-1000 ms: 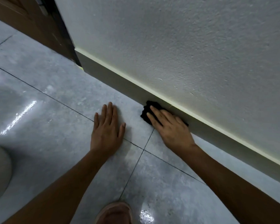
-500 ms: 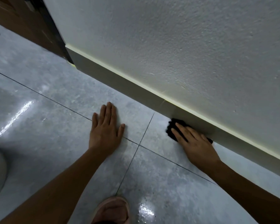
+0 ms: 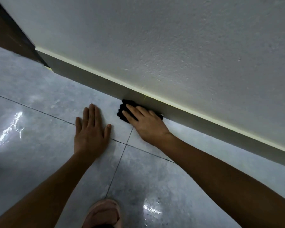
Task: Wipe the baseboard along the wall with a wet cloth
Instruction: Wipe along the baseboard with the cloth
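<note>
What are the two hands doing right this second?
Left hand: open, palm flat on the floor tile, holding nothing.
Right hand: fingers spread, pressing the black cloth against the baseboard.

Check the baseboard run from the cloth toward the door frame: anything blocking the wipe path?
Nothing visible. The right hand presses the black cloth against the baseboard, and the stretch to the door frame is bare. The left hand lies flat on the floor tile, off the baseboard.

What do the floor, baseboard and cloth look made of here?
Floor: glossy grey tile, likely ceramic; grout lines and bright glare. Baseboard: smooth matte grey strip, material unclear. Cloth: soft, crumpled black fabric under the right hand.
</note>
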The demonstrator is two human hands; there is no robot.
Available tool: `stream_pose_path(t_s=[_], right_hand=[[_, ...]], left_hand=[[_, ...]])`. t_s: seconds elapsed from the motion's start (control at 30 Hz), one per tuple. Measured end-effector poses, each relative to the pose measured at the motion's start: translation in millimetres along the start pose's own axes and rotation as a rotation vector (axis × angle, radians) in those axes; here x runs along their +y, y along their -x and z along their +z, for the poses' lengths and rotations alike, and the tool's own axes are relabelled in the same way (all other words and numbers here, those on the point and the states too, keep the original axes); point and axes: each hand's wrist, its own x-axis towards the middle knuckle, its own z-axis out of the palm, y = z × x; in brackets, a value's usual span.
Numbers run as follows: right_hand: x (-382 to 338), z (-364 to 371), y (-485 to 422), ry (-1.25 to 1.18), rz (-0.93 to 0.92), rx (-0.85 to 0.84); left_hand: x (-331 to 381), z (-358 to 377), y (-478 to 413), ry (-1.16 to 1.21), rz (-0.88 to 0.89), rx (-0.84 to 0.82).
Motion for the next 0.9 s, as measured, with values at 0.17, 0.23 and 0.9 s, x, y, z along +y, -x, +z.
stream_pose_path(t_s=[0.17,0.23,0.9], right_hand=[[34.3,17.7,64.6,-0.037,0.053,0.029],[44.0,21.2,87.4,-0.044,0.074,0.011],[32.8,24.4,90.1,-0.110,0.159,0.028]], left_hand=[[2.0,0.1,0.1,0.024,-0.019,0.001],[1.0,-0.5,0.2,0.027,-0.018,-0.007],[74.6,24.8,26.7,0.093,0.146,0.006]])
